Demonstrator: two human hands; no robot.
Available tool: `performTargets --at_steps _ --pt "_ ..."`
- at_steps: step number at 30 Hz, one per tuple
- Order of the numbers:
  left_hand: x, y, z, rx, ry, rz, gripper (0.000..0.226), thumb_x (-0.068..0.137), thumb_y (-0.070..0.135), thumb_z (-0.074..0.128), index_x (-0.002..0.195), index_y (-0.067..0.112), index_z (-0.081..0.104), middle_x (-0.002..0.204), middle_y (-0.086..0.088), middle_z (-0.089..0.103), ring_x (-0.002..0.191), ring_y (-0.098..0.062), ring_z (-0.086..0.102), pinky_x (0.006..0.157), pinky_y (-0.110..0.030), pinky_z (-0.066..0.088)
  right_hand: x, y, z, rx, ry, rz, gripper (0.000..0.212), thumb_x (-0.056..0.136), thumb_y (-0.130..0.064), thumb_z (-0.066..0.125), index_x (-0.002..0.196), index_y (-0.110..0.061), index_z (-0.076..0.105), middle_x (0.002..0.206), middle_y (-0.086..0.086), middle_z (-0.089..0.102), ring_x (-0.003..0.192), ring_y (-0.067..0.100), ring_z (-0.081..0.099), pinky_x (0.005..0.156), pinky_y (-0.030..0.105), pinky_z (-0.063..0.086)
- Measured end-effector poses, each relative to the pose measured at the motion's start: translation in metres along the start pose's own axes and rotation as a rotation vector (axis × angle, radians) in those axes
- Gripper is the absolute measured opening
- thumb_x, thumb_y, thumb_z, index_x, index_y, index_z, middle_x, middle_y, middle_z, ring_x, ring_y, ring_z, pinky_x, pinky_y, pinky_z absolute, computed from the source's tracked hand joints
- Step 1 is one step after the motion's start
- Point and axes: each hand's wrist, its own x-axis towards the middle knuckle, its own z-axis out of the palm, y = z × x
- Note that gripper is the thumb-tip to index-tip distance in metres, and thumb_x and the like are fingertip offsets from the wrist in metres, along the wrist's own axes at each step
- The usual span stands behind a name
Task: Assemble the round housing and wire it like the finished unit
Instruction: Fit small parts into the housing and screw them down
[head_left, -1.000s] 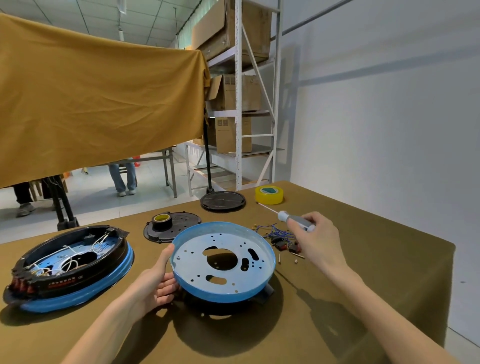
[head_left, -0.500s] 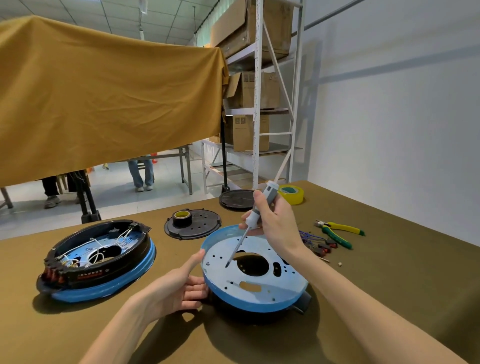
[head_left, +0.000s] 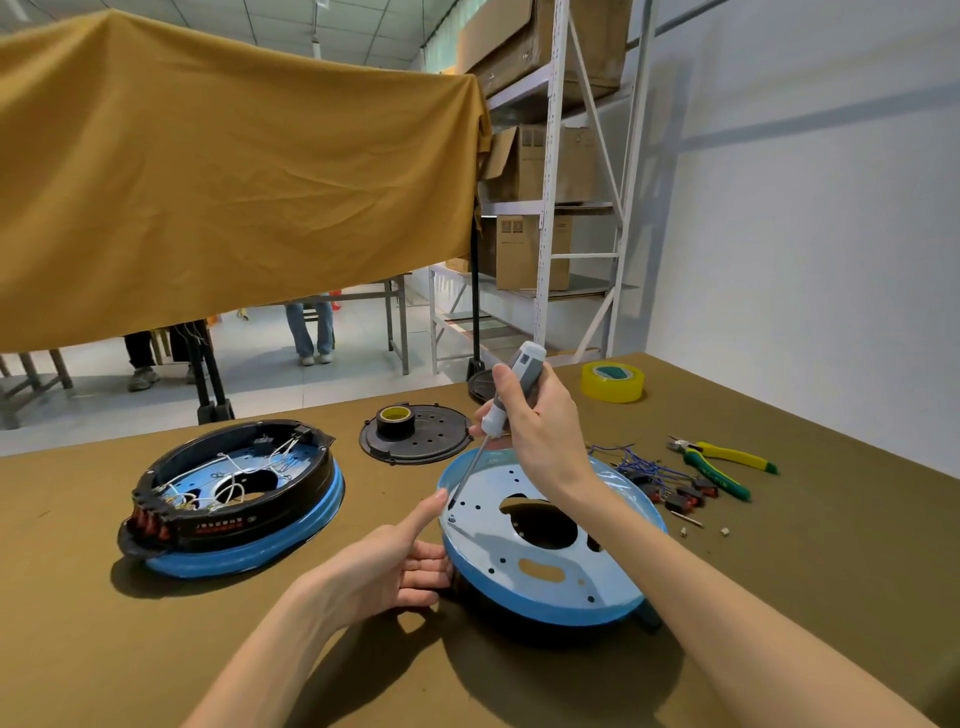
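A round blue housing plate (head_left: 545, 566) with holes lies tilted on a black base in front of me. My left hand (head_left: 400, 561) holds its left rim, thumb up on the edge and fingers under it. My right hand (head_left: 540, 431) grips a grey-and-white screwdriver (head_left: 511, 389), nearly upright, with its tip on a hole near the plate's left edge. The finished unit (head_left: 234, 493), black ring on blue base with white wires inside, sits to the left. Blue wires with small red and black parts (head_left: 660, 478) lie right of the plate.
Green-and-yellow pliers (head_left: 719, 465), loose small screws (head_left: 704, 530), a yellow tape roll (head_left: 613, 382), and a black disc (head_left: 415, 434) carrying a small tape roll lie on the brown table. Behind stand a draped ochre cloth, metal shelving with boxes and people's legs.
My right hand brought the screwdriver from the table's right side over the plate, stood it upright, and moved its tip to a hole near the left rim. My left hand stays on the rim.
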Motion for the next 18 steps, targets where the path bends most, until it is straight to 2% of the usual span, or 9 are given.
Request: performTargets --at_steps 5,9,14,18 --pt "-0.0014 0.0022 0.0027 0.001 0.006 -0.002 0.107 0.043 0.086 0.07 0.111 0.003 0.069 0.09 -0.011 0.08 0.075 -0.018 0.078 0.064 -0.03 0.061 -0.0017 0.0025 0.0008 -0.047 -0.012 -0.006 0.017 0.104 -0.043 0.053 0.103 -0.025 0.053 0.087 0.011 0.075 0.073 0.023 0.076 0.06 0.034 0.063" --pt "-0.0041 0.0031 0.0042 0.0 0.013 0.005 0.105 0.045 0.085 0.068 0.111 0.003 0.069 0.088 -0.011 0.08 0.073 -0.017 0.078 0.064 -0.03 0.06 -0.0017 0.0027 -0.0002 -0.06 -0.013 -0.016 0.017 0.104 -0.043 0.054 0.103 -0.026 0.053 0.086 0.01 0.075 0.073 0.022 0.076 0.062 0.038 0.064" --pt "-0.0056 0.0036 0.0047 -0.003 0.015 0.001 0.105 0.045 0.084 0.068 0.11 0.002 0.069 0.081 -0.01 0.078 0.066 -0.016 0.076 0.06 -0.028 0.059 0.0 0.0018 -0.0036 -0.022 -0.002 0.008 0.021 0.104 -0.042 0.054 0.108 -0.021 0.053 0.086 0.013 0.074 0.072 0.024 0.077 0.059 0.033 0.062" --pt "-0.0059 0.0038 0.0054 -0.007 0.022 0.003 0.104 0.046 0.084 0.068 0.11 0.001 0.07 0.083 -0.011 0.079 0.068 -0.017 0.076 0.06 -0.029 0.059 -0.0009 0.0043 -0.0029 -0.049 -0.01 -0.004 0.018 0.104 -0.042 0.053 0.106 -0.025 0.053 0.087 0.011 0.074 0.073 0.022 0.077 0.061 0.036 0.064"
